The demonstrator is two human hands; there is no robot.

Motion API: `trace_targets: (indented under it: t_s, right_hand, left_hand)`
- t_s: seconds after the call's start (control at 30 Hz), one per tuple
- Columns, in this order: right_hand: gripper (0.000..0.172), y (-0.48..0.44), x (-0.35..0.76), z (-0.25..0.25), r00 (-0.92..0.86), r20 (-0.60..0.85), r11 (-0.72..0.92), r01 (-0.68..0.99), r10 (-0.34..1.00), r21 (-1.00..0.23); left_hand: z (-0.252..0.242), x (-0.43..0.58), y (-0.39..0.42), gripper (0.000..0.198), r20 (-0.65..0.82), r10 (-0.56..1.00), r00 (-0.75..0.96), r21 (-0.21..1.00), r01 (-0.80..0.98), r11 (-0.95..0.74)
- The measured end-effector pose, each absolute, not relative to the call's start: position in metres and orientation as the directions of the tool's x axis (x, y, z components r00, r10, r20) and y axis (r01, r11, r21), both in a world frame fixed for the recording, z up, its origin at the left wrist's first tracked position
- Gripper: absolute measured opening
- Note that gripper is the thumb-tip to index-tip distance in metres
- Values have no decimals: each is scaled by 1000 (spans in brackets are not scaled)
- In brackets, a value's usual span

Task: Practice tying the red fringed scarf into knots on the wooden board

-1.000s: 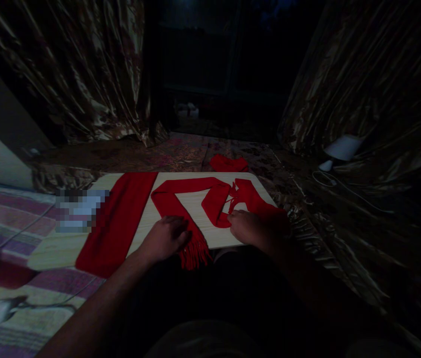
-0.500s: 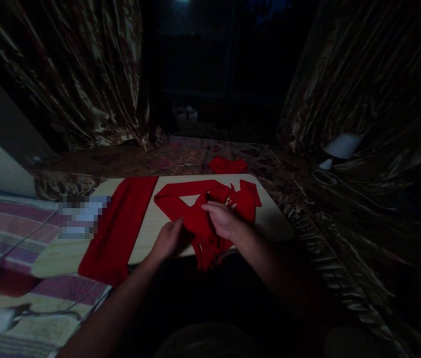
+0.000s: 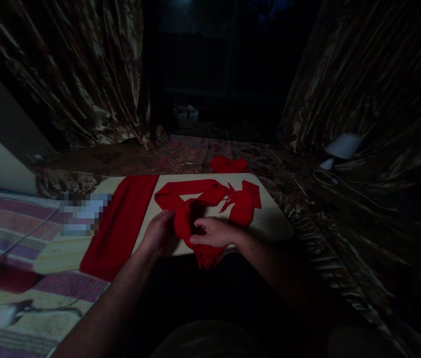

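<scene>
A red fringed scarf (image 3: 182, 221) lies bent in a loop on the pale wooden board (image 3: 273, 223), its fringe hanging over the near edge. My left hand (image 3: 158, 231) grips the scarf's left edge, fingers closed. On the right, my right hand (image 3: 212, 232) rests at the fringed end with its thumb and fingers apart, touching the cloth. Another red fringed piece (image 3: 242, 211) lies to the right, its top end folded over. A wide red cloth (image 3: 121, 223) is laid across the board's left part.
More red cloth (image 3: 229, 164) lies beyond the board. A small white lamp (image 3: 345, 145) with a cord stands at the right. To the left are a striped cover (image 3: 1, 214), a red object (image 3: 9, 278) and a white plug (image 3: 7, 315). Dark curtains (image 3: 113, 99) hang behind.
Both hands have moved left, the right one also nearer to me, and its fingers have spread. The scarf's near part has narrowed and shifted left, baring board beside the right fringed piece.
</scene>
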State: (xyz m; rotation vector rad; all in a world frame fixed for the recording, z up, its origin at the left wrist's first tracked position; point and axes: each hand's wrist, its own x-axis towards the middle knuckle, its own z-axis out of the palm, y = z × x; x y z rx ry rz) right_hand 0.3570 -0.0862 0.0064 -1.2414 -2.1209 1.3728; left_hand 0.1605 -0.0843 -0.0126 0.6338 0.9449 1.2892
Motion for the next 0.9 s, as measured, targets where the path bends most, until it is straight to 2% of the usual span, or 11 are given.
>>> trace_targets:
  t_s: [0.07, 0.13, 0.17, 0.23, 0.33, 0.43, 0.57, 0.67, 0.73, 0.83, 0.9]
  right_hand:
    - [49, -90, 363, 10, -601, -148, 350, 628, 785, -695]
    - [69, -93, 367, 13, -654, -115, 508, 674, 747, -536]
    - [72, -95, 367, 13, -677, -97, 569, 680, 730, -462]
    - [61, -99, 366, 13, -683, -56, 633, 702, 729, -325]
    - [29, -102, 363, 15, -624, -25, 608, 770, 781, -193]
    - [23, -105, 363, 22, -596, -45, 573, 788, 802, -225]
    - [18, -104, 365, 29, -657, -94, 546, 690, 748, -475]
    - [27, -87, 370, 23, -652, -65, 500, 637, 755, -587]
    - [31, -64, 379, 15, -541, 20, 472, 714, 841, -518]
    - [31, -18, 399, 3, -279, 223, 333, 906, 934, -259]
    - [37, 11, 413, -3, -183, 218, 220, 963, 959, -158]
  left_hand:
    - [-8, 156, -81, 13, -230, 973, 8, 857, -473, 207]
    - [-6, 153, -77, 11, -254, 967, 12, 855, -465, 230]
    - [-6, 152, -75, 11, -278, 961, 12, 848, -467, 251]
    - [-7, 151, -70, 10, -342, 939, 20, 822, -478, 310]
    - [-12, 152, -66, 12, -417, 906, 78, 765, -508, 396]
    - [-16, 153, -65, 13, -400, 909, 115, 753, -524, 398]
    - [-17, 151, -67, 9, -370, 924, 98, 806, -460, 372]
    - [-13, 152, -70, 10, -362, 923, 132, 838, -388, 384]
    - [-10, 153, -71, 20, -342, 933, 114, 858, -367, 360]
    - [-7, 152, -68, 50, -311, 950, 11, 908, -290, 301]
    - [-7, 149, -61, 67, -279, 960, 15, 939, -206, 276]
